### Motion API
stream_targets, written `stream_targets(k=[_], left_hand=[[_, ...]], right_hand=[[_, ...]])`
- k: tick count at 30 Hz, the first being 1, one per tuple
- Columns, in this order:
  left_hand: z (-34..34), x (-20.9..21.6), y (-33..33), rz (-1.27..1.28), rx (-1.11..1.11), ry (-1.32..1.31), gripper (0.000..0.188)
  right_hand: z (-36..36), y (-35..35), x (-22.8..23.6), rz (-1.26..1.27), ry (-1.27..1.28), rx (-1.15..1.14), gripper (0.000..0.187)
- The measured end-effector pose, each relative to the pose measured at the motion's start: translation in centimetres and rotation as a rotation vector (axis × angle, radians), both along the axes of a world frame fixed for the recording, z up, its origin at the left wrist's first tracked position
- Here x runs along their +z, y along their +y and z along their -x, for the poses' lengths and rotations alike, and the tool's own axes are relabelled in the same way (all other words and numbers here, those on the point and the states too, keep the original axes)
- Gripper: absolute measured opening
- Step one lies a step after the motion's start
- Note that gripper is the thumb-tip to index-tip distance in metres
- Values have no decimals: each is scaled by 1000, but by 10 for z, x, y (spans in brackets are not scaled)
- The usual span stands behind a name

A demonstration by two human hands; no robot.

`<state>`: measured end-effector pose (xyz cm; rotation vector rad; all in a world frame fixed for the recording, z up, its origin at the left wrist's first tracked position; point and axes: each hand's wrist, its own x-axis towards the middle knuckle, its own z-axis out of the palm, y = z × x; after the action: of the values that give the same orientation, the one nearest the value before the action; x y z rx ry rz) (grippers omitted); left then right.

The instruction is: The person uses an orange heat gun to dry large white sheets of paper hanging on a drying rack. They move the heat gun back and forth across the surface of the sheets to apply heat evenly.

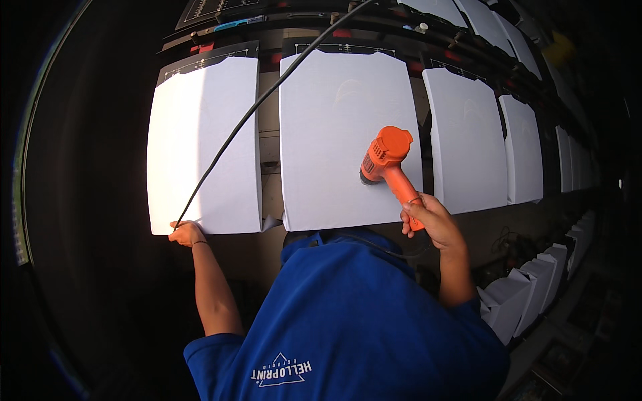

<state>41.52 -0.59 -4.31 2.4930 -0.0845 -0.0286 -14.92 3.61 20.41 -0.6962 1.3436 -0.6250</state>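
My right hand [435, 222] is closed round the handle of an orange heat gun [394, 157]. The gun's dark nozzle points down at a white shirt [334, 134] stretched over a flat board in front of me; any gap between them is hard to judge. At the near edge of the white shirt on the left [200, 147], my left hand [187, 233] is closed on a black cable [231, 137]. That cable slants across both shirts toward the top. A dark cord leaves the base of the gun's handle and passes close to my blue shirt.
More white shirts on boards [465, 137] run off to the right, and another row [501, 33] stands at the far right. Behind me on the right hang several white-covered boards [518, 301]. A dark rail [294, 23] crosses beyond the boards, with narrow gaps between them.
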Motion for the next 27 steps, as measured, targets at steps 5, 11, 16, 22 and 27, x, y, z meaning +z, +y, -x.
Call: stream_targets(k=[5,11,16,22,27], left_hand=[[4,0,-3,7,21,15,53],[-4,-7,1,5,-34,-32,53],[-6,-9,2,7,-34,-27,53],[-6,-12,1,31,-47,-44,53],[-5,-9,3,17,-28,6,54]], right_hand=[[7,14,12,-47,2,12,27],[3,-8,-9,90,36,-131,26],[14,7,2,12,36,-103,27],[9,-3,1,49,49,-178,27],[6,-17,-7,68,71,-231,28]])
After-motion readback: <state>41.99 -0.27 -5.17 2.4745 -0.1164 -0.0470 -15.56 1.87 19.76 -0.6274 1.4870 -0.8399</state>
